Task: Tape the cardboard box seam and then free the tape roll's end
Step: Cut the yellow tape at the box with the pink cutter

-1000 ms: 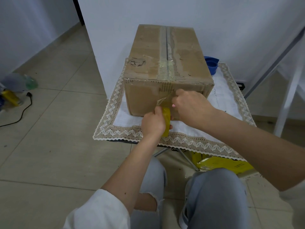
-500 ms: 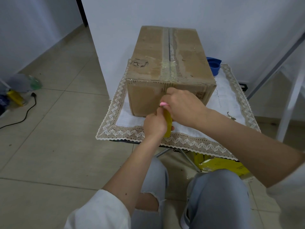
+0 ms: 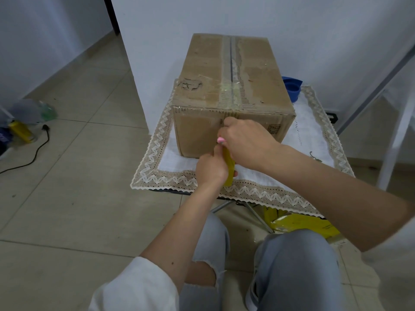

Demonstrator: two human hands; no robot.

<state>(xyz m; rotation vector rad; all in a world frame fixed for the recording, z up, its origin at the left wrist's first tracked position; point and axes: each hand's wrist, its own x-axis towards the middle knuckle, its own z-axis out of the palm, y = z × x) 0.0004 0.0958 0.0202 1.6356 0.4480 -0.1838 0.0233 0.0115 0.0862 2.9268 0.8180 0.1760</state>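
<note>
The cardboard box (image 3: 231,95) sits on a lace-edged cloth (image 3: 157,158); against its near face the left hand (image 3: 210,168) grips the yellow tape roll (image 3: 229,167), while the right hand (image 3: 247,142) pinches closed at the roll's top

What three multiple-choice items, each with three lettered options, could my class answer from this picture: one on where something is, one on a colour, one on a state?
1. Where does the cardboard box stand?
A. on the lace-edged cloth
B. on the floor tiles
C. on the person's lap

2. What colour is the tape roll?
A. red
B. yellow
C. black

3. What is the left hand doing?
A. lying open on the cloth
B. resting on top of the box
C. gripping the tape roll

Answers:
1 A, the box sits on the cloth on the small table.
2 B, the roll shows yellow between the hands.
3 C, its fingers close round the roll below the right hand, which is at the box's front.
</note>
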